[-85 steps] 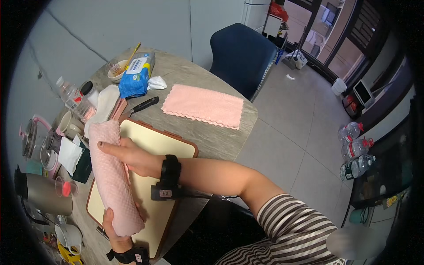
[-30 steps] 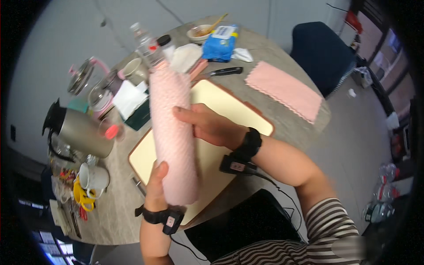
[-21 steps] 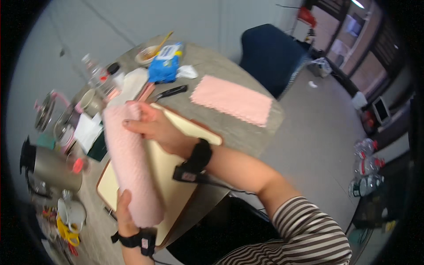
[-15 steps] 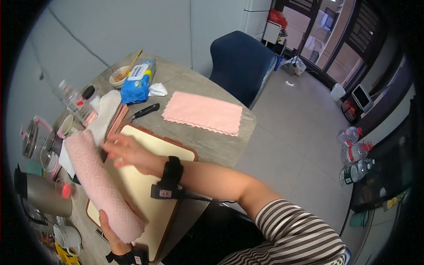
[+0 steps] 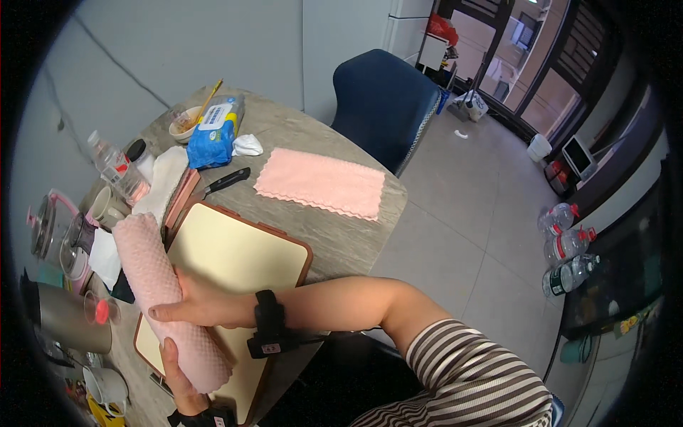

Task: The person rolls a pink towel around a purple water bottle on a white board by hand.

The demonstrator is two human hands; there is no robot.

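A thick pink rolled towel (image 5: 146, 267) with a dimpled weave slants over the left side of a cream cutting board (image 5: 231, 252) with a brown rim. My right hand (image 5: 203, 302) wraps the middle of the roll, its thumb across the top. Lower down, my left hand (image 5: 181, 384) grips the near end, thumb up along the side; its other fingers are hidden under the roll. Beyond the board lies a flat pink cloth (image 5: 320, 183) with a scalloped edge. A black-handled knife (image 5: 226, 180) rests between the board and a wipes packet.
Crowding the table's left side are a clear bottle (image 5: 117, 169), a cup (image 5: 110, 206), a glass teapot (image 5: 48, 224) and a grey kettle (image 5: 71, 317). Farther back sit the blue wipes packet (image 5: 211, 142) and a bowl (image 5: 185, 124). A blue chair (image 5: 388, 99) stands against the far edge.
My right hand has come down from beside the roll's far end and closed around its middle. My left hand keeps hold of the near end.
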